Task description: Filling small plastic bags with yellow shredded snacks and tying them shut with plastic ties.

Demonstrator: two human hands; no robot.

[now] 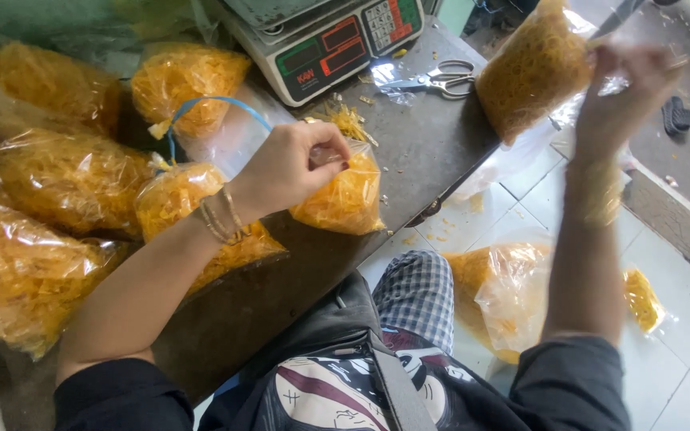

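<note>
My left hand (289, 169) pinches the top of a small clear plastic bag (345, 195) filled with yellow noodle-like snack, which rests on the dark metal table (417, 148). My right hand (628, 92) is raised at the upper right, blurred by motion, gripping the neck of a larger clear bag of the same yellow snack (530, 70) that hangs above the table's corner. Gold bangles circle my left wrist.
Several filled bags of yellow snack (57, 199) crowd the table's left side. A digital scale (321, 40) stands at the back with scissors (439, 80) next to it. Another open bag of snack (505, 291) lies on the white tiled floor by my knee.
</note>
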